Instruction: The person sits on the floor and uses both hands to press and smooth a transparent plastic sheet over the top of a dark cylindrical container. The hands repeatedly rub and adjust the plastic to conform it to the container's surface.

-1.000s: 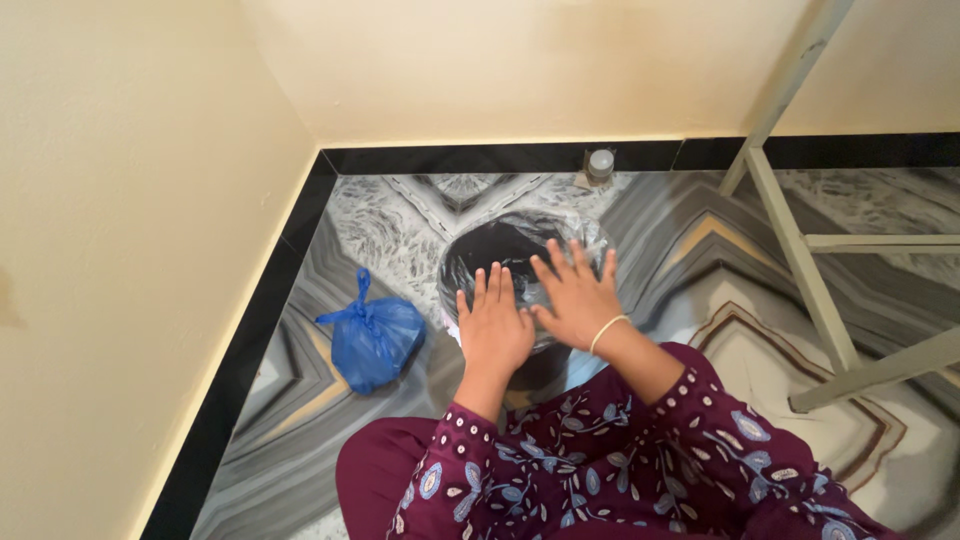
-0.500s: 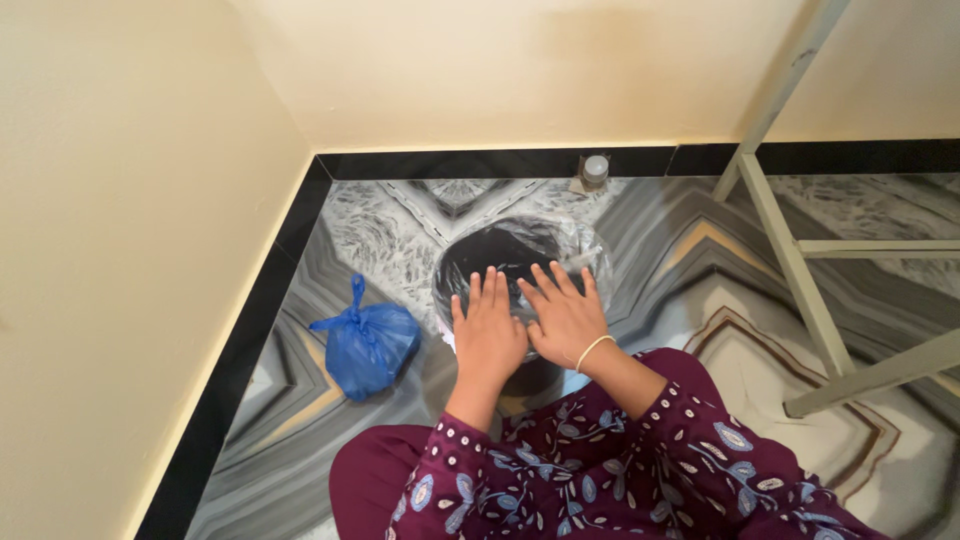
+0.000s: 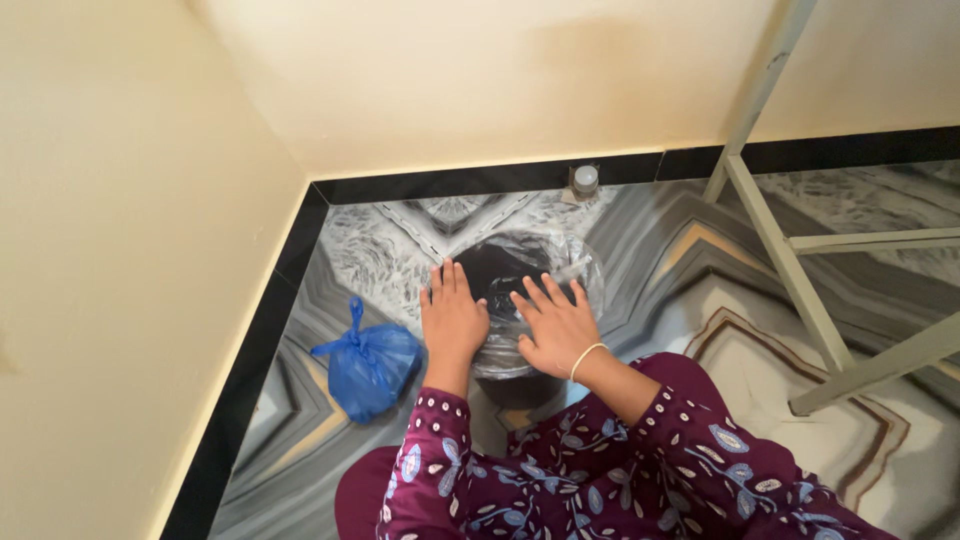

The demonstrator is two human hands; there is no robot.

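Pressing hands point(image 3: 452, 322) on clear bin liner point(image 3: 580, 272)

Looking down, I see a round black bin point(image 3: 515, 290) lined with clear plastic point(image 3: 577, 262), standing on a grey patterned marble floor point(image 3: 680, 260) in the corner of cream walls. My left hand point(image 3: 452, 320) lies flat on the bin's left rim, fingers pointing away from me. My right hand point(image 3: 556, 325) rests spread on the plastic at the near rim, a thin bangle point(image 3: 585, 356) at the wrist. A knotted blue bag point(image 3: 368, 362) sits on the floor left of the bin, a small capped jar point(image 3: 584, 182) by the black skirting, and a pale metal frame point(image 3: 790, 250) stands to the right.
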